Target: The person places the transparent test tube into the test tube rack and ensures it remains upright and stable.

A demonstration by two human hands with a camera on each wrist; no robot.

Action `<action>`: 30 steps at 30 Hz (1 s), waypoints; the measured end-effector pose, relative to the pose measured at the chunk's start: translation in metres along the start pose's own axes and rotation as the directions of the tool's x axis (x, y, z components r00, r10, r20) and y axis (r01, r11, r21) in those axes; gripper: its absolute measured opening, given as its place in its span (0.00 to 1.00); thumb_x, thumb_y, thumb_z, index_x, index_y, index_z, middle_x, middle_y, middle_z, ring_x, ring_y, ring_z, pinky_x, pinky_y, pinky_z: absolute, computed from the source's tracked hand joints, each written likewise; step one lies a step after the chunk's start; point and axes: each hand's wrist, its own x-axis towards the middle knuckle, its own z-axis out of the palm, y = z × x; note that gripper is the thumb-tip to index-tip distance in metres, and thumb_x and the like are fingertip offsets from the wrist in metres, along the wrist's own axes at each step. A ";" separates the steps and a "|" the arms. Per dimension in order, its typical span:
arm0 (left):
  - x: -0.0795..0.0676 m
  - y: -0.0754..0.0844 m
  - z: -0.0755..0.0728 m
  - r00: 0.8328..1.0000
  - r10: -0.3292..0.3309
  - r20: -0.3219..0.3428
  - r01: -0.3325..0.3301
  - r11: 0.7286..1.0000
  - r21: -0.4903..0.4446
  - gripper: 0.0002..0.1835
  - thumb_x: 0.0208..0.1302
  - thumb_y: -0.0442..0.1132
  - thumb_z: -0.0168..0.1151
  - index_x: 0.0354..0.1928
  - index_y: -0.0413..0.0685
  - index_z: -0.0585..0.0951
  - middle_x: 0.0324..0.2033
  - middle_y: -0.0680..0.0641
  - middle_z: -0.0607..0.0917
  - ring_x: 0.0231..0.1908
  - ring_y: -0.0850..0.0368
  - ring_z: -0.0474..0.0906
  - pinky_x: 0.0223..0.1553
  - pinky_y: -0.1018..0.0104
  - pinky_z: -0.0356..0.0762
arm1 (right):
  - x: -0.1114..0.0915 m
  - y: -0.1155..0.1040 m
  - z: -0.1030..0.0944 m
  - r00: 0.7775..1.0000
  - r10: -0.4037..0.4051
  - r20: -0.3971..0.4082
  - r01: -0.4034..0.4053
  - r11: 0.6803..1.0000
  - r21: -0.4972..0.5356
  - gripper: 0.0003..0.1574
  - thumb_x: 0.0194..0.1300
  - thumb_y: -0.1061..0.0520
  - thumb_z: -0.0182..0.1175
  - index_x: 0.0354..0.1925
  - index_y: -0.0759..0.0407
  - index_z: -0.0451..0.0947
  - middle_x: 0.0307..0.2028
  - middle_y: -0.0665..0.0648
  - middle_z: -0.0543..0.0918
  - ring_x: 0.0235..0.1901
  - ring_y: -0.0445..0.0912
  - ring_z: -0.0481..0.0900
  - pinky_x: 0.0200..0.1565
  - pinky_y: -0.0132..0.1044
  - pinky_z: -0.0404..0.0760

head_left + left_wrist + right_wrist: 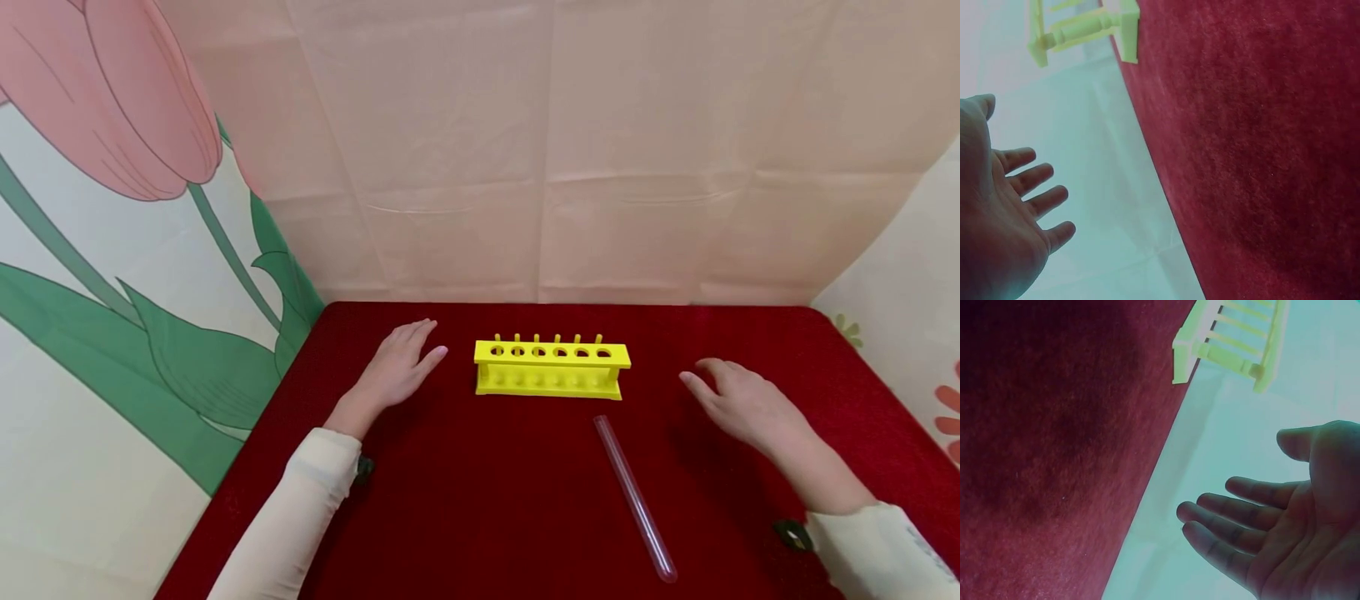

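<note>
A yellow test tube rack (551, 356) with a row of round holes and short pegs behind them stands toward the back of the red table. In front of it, a clear test tube (636, 500) lies slantwise, its closed rounded end toward me. To the left of the rack is my left hand (397, 362), fingers spread and holding nothing; its palm (997, 219) shows in the left wrist view. My right hand (750, 404) hovers to the right of rack and tube, fingers relaxed, the palm (1310, 544) bare in the right wrist view.
Red cloth (465, 500) covers the table, whose back edge meets a pale pink curtain (600, 167). A curtain with a large printed tulip (150, 92) hangs at the left, and a white one with red flowers (948, 408) at the right.
</note>
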 end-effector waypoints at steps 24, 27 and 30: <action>0.004 0.013 0.002 1.000 0.017 0.007 -0.016 0.999 -0.036 0.39 0.67 0.67 0.34 0.72 0.53 0.54 0.70 0.50 0.57 0.70 0.51 0.49 0.69 0.51 0.46 | -0.007 -0.021 0.003 0.998 -0.010 0.060 0.011 1.000 -0.014 0.43 0.66 0.36 0.49 0.54 0.75 0.68 0.46 0.76 0.76 0.39 0.62 0.77 0.41 0.60 0.75; 0.004 0.014 0.002 1.000 0.026 0.007 -0.025 0.999 -0.039 0.38 0.67 0.67 0.34 0.72 0.53 0.54 0.70 0.50 0.57 0.70 0.52 0.49 0.69 0.52 0.46 | -0.008 -0.023 0.003 0.998 -0.012 0.063 0.013 1.000 -0.012 0.41 0.66 0.37 0.51 0.54 0.75 0.69 0.45 0.75 0.77 0.37 0.59 0.77 0.40 0.58 0.77; 0.005 0.015 0.002 1.000 0.027 0.014 -0.026 0.999 -0.039 0.39 0.67 0.68 0.33 0.72 0.53 0.53 0.70 0.50 0.57 0.70 0.52 0.49 0.69 0.53 0.46 | -0.008 -0.026 0.004 0.998 -0.010 0.067 0.011 1.000 -0.012 0.40 0.66 0.38 0.51 0.54 0.74 0.69 0.45 0.74 0.77 0.37 0.58 0.77 0.40 0.58 0.77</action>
